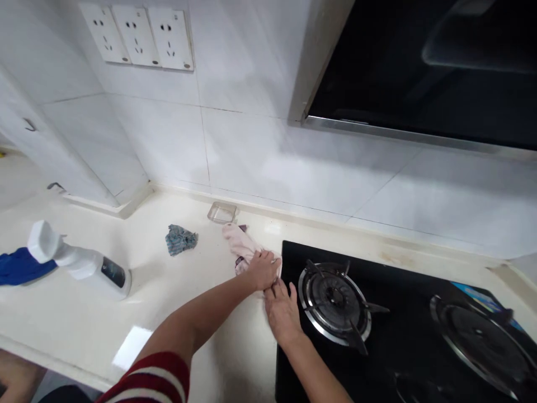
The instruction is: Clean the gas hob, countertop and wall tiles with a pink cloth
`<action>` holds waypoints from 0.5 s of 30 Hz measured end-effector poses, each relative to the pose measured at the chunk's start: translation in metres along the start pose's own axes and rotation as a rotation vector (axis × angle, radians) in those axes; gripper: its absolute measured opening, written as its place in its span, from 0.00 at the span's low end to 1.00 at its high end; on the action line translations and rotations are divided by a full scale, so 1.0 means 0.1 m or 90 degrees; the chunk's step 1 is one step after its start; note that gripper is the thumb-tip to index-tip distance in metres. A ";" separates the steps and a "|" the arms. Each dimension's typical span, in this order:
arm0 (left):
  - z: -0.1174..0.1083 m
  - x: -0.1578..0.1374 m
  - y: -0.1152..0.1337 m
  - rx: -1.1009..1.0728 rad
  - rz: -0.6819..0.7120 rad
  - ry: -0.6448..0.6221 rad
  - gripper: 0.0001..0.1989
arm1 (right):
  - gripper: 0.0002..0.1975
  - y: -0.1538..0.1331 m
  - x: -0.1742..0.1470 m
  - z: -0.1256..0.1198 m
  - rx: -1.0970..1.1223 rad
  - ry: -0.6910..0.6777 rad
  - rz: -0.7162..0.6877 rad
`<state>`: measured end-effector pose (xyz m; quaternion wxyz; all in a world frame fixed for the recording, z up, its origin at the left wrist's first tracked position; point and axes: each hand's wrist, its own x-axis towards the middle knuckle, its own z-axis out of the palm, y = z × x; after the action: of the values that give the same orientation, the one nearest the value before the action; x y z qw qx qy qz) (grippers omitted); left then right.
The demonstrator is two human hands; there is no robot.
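A pale pink cloth (242,240) with dark patches lies bunched on the counter at the left edge of the black gas hob (394,330). My left hand (264,270) is on its right end, fingers closed over the fabric. Just below, my right hand (283,313) has its bent fingertips on the lower edge of the same cloth, partly over the hob's rim. My hands nearly touch and hide part of the cloth. The nearest burner (335,302) with its metal pan support is to the right of my hands.
Left of the cloth lies a crumpled grey-blue rag (180,239). A clear shallow dish (222,212) stands by the tiled wall. Further left are a white spray bottle (94,268) and a blue cloth (23,267). A dark range hood (419,73) overhangs the hob.
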<state>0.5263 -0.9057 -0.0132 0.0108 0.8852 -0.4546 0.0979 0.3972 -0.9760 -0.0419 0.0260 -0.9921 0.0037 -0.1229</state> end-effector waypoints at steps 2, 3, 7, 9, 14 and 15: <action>-0.06 -0.34 0.14 -0.001 0.041 -0.014 0.21 | 0.18 -0.12 -0.35 0.08 0.019 0.042 -0.006; -0.09 -0.50 0.22 -0.002 0.059 -0.022 0.22 | 0.17 -0.18 -0.53 0.12 0.036 0.065 -0.004; -0.18 -1.12 0.55 -0.034 0.110 -0.091 0.27 | 0.09 -0.39 -1.23 0.25 0.126 0.154 0.009; -0.19 -1.39 0.71 -0.061 0.122 -0.141 0.28 | 0.06 -0.47 -1.54 0.29 0.157 0.187 0.009; -0.10 -2.02 0.98 -0.126 0.141 -0.171 0.27 | 0.06 -0.59 -2.15 0.44 0.193 0.246 0.001; -0.06 -2.12 0.99 -0.139 0.153 -0.165 0.27 | 0.07 -0.61 -2.22 0.48 0.199 0.258 0.003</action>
<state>0.3248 -0.7933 -0.0526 0.0362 0.8234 -0.5624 -0.0658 0.1938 -0.9100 -0.1388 0.1782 -0.9310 -0.0079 -0.3185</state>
